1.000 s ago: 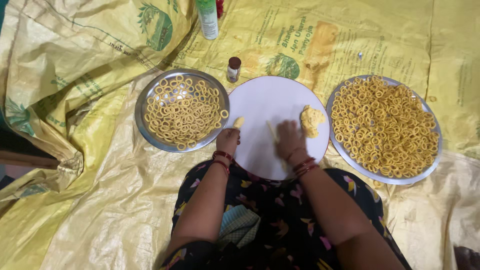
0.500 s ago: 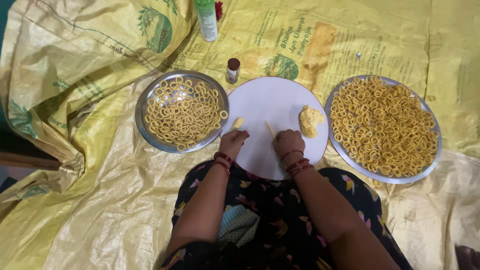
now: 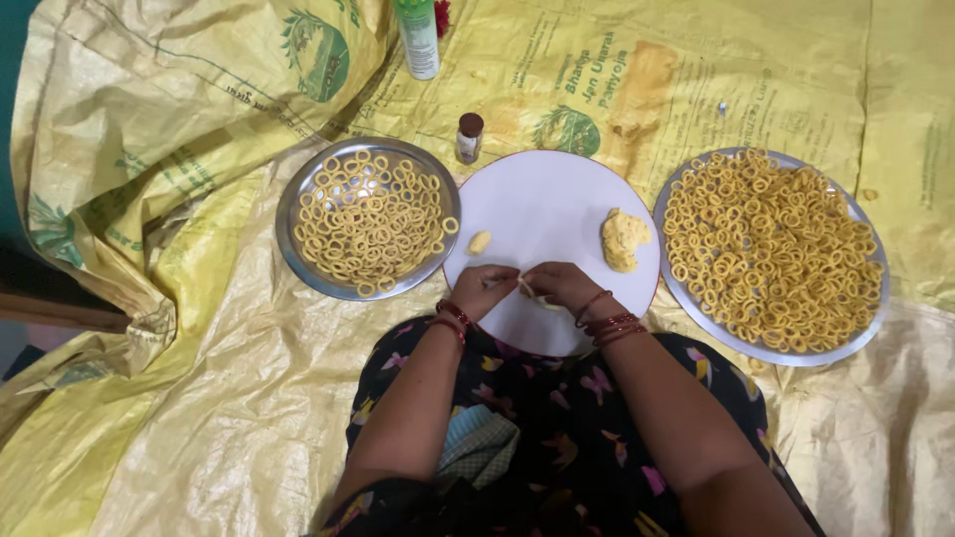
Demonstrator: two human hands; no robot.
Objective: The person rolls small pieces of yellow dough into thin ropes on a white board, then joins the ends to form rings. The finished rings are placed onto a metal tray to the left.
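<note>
While both hands pinch it, the thin strip of dough point(image 3: 527, 291) sits between the fingertips, low over the near part of the round white board point(image 3: 557, 199). The left hand point(image 3: 484, 289) holds one end and the right hand point(image 3: 563, 285) holds the other, both closed on it. I think the strip could snap if the hands pull apart too hard, because it looks very thin. It could also stick to the fingers and lose its shape. Just past the grip to the right lies a lump of dough point(image 3: 625, 239), and a small bit of dough point(image 3: 479, 242) lies to the left. Further out on each side, the left plate of rings point(image 3: 368, 219) and the right plate of rings point(image 3: 771, 254) are full, so a bumping elbow could knock rings off.
</note>
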